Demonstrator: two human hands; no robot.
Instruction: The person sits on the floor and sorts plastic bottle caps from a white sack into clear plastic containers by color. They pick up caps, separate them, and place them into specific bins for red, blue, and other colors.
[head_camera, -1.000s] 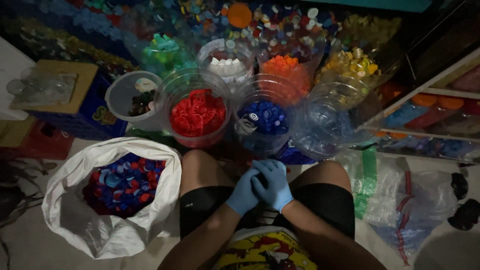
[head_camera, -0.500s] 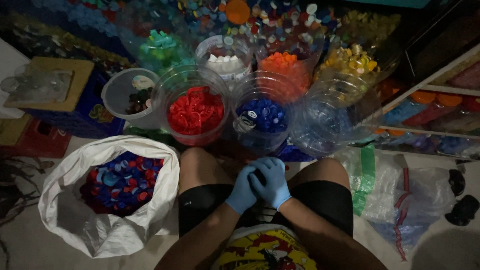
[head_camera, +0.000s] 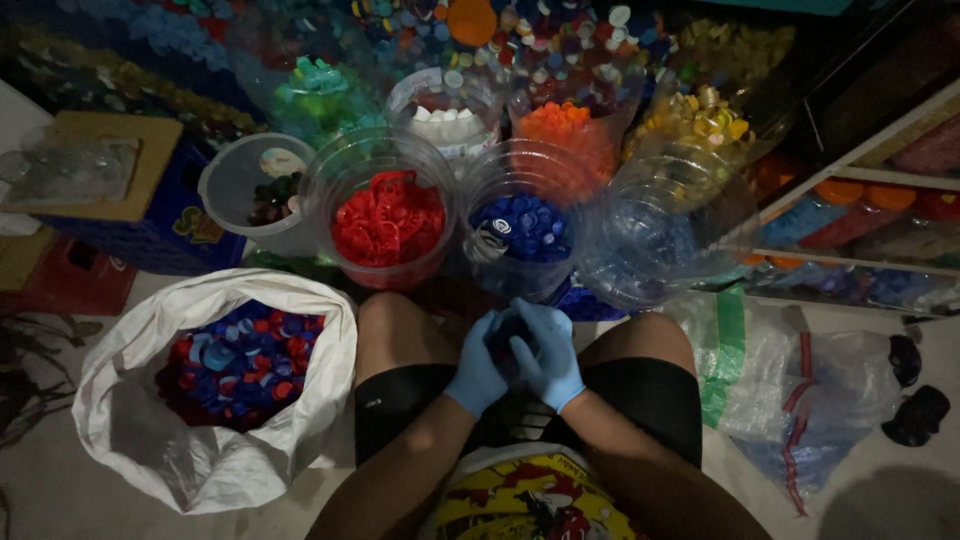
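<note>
My left hand (head_camera: 478, 368) and my right hand (head_camera: 552, 352), both in blue gloves, are pressed together between my bare knees. Their fingers curl around each other, and the dark gap between them hides whether anything is inside. Just beyond them stand clear jars: one of red bottle caps (head_camera: 388, 218), one of blue caps (head_camera: 520, 228) and an almost empty one (head_camera: 668, 232). A white sack (head_camera: 215, 455) of mixed blue and red caps lies open by my left knee.
Further jars hold green (head_camera: 318, 88), white (head_camera: 445, 118), orange (head_camera: 565, 125) and yellow caps (head_camera: 700, 115); a small tub (head_camera: 240, 180) holds dark ones. A heap of mixed caps lies behind. A blue crate (head_camera: 150, 215) stands left, plastic bags (head_camera: 800, 390) right, shelves beyond.
My joined hands have shifted slightly, the right fingers sliding over the left. The view has tilted a little. Jars and sack have not moved.
</note>
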